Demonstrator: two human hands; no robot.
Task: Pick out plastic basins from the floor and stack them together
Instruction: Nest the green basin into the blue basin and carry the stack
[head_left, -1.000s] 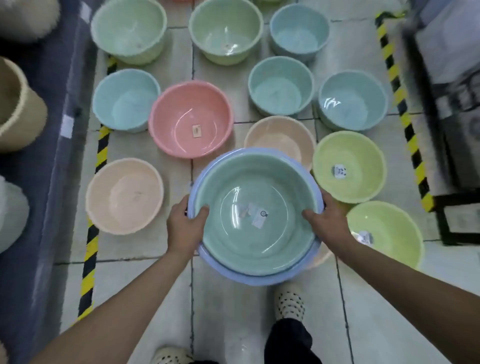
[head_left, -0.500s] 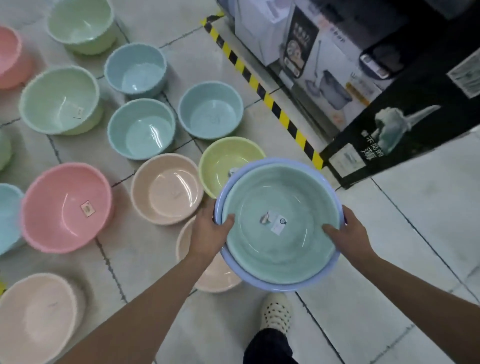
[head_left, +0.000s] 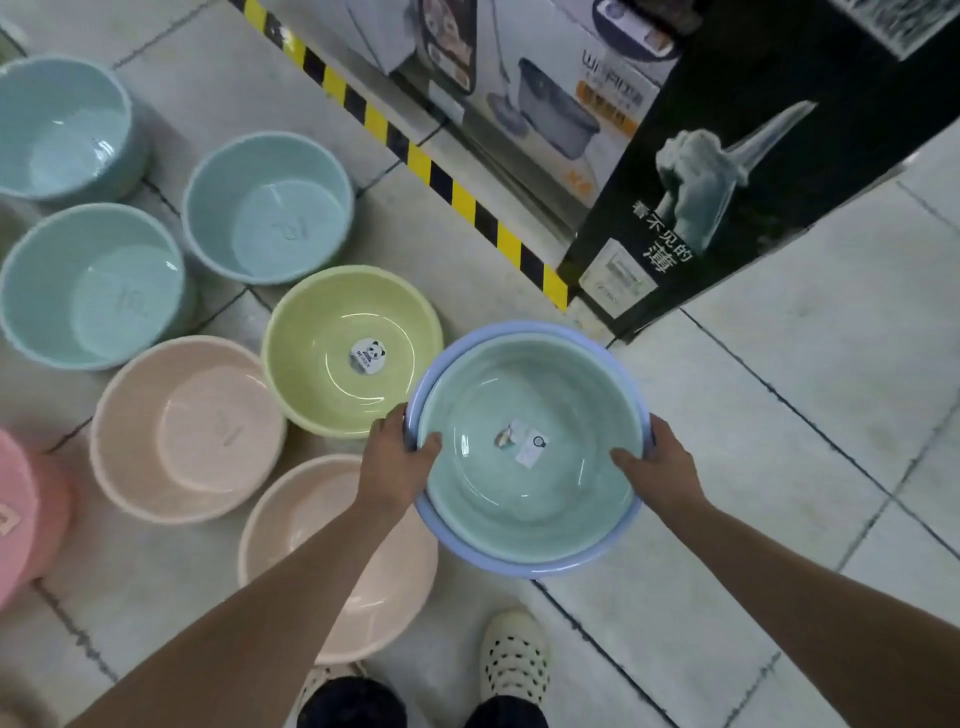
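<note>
I hold the stack — a teal basin (head_left: 524, 447) nested inside a blue basin (head_left: 498, 558) — above the floor (head_left: 779, 415). My left hand (head_left: 397, 457) grips the rims at nine o'clock, my right hand (head_left: 657, 465) at three o'clock, thumbs hooked inside. A green basin (head_left: 332, 322) sits on the floor at ten o'clock of the stack — two peach basins (head_left: 171, 415) lie beyond my left arm.

mint green basin (head_left: 530, 467), periwinkle basin (head_left: 519, 564), yellow-black striped tape (head_left: 415, 156)
</note>
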